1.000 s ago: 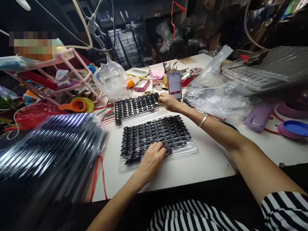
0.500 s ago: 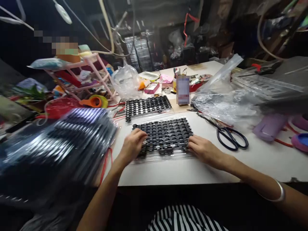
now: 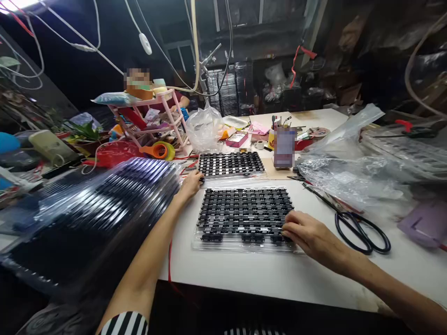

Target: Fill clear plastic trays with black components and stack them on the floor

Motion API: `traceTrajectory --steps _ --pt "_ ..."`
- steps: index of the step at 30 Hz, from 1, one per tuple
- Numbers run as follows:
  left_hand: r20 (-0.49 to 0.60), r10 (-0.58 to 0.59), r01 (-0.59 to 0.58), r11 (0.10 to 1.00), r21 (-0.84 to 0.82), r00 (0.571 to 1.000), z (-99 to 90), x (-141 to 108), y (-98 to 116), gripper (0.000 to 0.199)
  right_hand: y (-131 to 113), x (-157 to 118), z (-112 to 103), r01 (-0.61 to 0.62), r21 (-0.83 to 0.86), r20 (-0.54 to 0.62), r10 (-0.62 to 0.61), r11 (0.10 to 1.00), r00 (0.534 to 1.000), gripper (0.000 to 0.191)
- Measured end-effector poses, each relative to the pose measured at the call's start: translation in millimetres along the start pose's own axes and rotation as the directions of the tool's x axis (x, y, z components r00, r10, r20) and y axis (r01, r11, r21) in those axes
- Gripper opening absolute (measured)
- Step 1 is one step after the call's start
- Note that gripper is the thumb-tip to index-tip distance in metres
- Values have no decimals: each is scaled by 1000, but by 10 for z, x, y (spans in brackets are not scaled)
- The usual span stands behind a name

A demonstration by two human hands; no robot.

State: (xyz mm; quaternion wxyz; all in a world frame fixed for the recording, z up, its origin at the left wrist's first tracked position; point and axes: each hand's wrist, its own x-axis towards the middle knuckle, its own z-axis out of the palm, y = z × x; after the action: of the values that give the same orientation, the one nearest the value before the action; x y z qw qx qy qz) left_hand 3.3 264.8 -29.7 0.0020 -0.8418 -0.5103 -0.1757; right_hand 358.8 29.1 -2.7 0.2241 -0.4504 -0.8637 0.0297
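Note:
In front of me lies a clear plastic tray (image 3: 199,245) filled with rows of small black parts (image 3: 244,211). My right hand (image 3: 309,235) is at the tray's right edge, its fingers pressed together. What those fingertips grip there is hidden. Farther back sits a second clear tray (image 3: 240,177) with black parts (image 3: 230,163) and pale gaps between them. My left hand (image 3: 191,184) is closed at the near left corner of this farther tray, with a small dark piece showing at its fingertips.
A tall stack of filled trays in clear plastic (image 3: 101,214) stands at the left. Large scissors (image 3: 359,228) lie to the right, before crumpled plastic sheeting (image 3: 349,177). A phone-like screen (image 3: 284,148) stands behind the trays. A pink rack (image 3: 171,116) holds odds and ends at the back left.
My left hand has left the near tray's left side and reached forward to the far tray's corner. My right hand stays at the near tray's right edge. The view has shifted left.

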Motion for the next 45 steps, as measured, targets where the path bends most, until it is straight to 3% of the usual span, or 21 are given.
traceTrajectory --steps 3,5,10,14,18,23,27,29,32,35,39,45 --pt "29 43 -43 999 -3 999 19 35 -27 24 203 429 -69 2 -78 69 4 997 998 26" --pt "45 76 -75 997 -5 996 31 53 -17 24 410 817 3 -46 -178 154 74 983 985 24" --pt "106 191 -192 981 -3 976 55 137 112 24 837 1661 443 -107 -258 135 145 960 980 19" --pt "152 262 -263 965 -13 953 74 213 179 23 924 1912 682 -81 -290 140 126 953 982 19" --pt "141 291 -286 957 -58 946 116 228 171 19 978 1922 734 -67 -296 156 117 953 981 17" --pt "51 288 -280 952 -122 956 104 198 225 9 1081 1903 715 -57 -255 152 99 965 983 16" --pt "-123 234 -251 957 -144 964 -178 -4 399 20 1003 1783 562 -74 -206 64 89 976 994 16" --pt "-213 207 -242 959 -150 955 -395 -235 511 21 876 1632 444 -59 -147 3 60 987 998 13" --pt "-258 208 -255 952 -166 944 -690 -699 652 18 574 1307 292 47 57 -86 -42 997 995 8" --pt "-184 235 -269 944 -190 955 -854 -1160 718 19 179 975 242 133 245 -95 -112 960 989 7" --pt "54 210 -192 953 -232 976 -881 -1570 724 20 -309 719 367 188 335 11 -203 923 979 10" --pt "194 232 -176 947 -268 953 -754 -1667 770 25 -606 682 710 240 1 94 -239 971 966 14"
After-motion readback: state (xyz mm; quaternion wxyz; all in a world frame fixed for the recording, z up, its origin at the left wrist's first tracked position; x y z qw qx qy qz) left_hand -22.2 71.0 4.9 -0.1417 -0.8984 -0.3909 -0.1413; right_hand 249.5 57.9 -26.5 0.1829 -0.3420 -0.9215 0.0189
